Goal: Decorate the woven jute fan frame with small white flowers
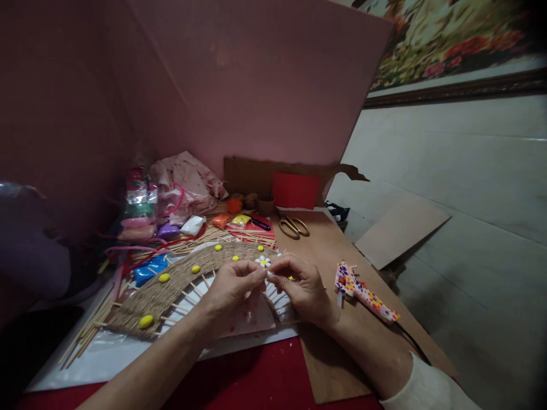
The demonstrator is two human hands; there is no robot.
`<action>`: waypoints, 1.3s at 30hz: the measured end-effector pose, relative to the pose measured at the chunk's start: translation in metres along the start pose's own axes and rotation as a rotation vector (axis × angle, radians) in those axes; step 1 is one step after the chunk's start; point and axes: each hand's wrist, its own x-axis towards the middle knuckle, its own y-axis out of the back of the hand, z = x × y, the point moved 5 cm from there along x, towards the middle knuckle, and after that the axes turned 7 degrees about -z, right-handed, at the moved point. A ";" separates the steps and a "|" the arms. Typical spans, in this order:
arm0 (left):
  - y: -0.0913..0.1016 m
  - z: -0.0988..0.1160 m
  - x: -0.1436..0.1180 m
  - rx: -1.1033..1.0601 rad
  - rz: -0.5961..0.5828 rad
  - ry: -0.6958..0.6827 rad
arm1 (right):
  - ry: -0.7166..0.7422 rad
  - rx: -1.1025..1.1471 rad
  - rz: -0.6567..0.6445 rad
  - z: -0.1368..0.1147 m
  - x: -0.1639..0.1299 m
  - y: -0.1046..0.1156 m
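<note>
White sleeve [427,384] and bare forearms are nearest, coming up from the bottom edge. Left hand [235,285]: thumb and forefinger pressed together. Right hand [303,285]: same pinch, its tips just beside the left's. Whatever sits between is too small to tell; maybe a white bit.

Just beyond the fingertips: white-petalled flower [262,262] with a yellow centre, on the woven arc [183,290]. Arc lies flat across the middle of the desk [252,378], over a white sheet [102,359], short sticks poking out along its inner edge; its right end is partly hidden by the right hand.

Progress, my read: weaving looks finished on the visible stretch, yellow dots [164,278] placed along it. Petals look complete on that one flower; the dots to the left are plain, so if all get petals, most remain. Can't judge behind the right hand.

Farther out: loose sticks [81,336] left, blue packet [150,270] by the arc, white packet [193,225] behind, scissors [293,228] on brown board, flower-patterned tool [363,293] with cord at right, probably a glue gun.
</note>
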 end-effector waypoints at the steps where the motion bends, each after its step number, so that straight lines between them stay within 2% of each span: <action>1: -0.001 0.000 0.000 -0.001 -0.009 0.004 | 0.005 0.001 -0.006 -0.001 0.000 0.000; 7: 0.000 0.001 -0.002 0.004 0.003 0.016 | 0.002 0.027 -0.004 -0.003 0.000 0.000; 11: -0.001 -0.001 -0.001 -0.026 -0.034 0.044 | 0.006 -0.007 -0.012 -0.001 0.000 0.000; 16: 0.000 0.000 0.000 -0.059 -0.031 0.006 | 0.032 -0.013 0.010 0.002 0.001 0.002; 21: 0.000 -0.004 0.001 -0.027 -0.090 0.050 | 0.078 -0.029 0.028 0.002 0.001 0.003; 25: 0.001 -0.002 0.000 -0.049 -0.050 0.025 | 0.123 -0.090 0.074 -0.002 0.000 0.004; 30: 0.001 -0.002 0.000 -0.043 -0.034 0.031 | 0.257 -0.199 0.057 -0.013 -0.003 0.001; 34: 0.003 -0.001 0.000 -0.060 -0.001 0.011 | 0.270 -0.200 0.086 -0.011 -0.004 0.002; 39: 0.003 0.000 0.002 -0.082 0.003 -0.012 | 0.311 -0.222 0.021 -0.011 -0.006 -0.002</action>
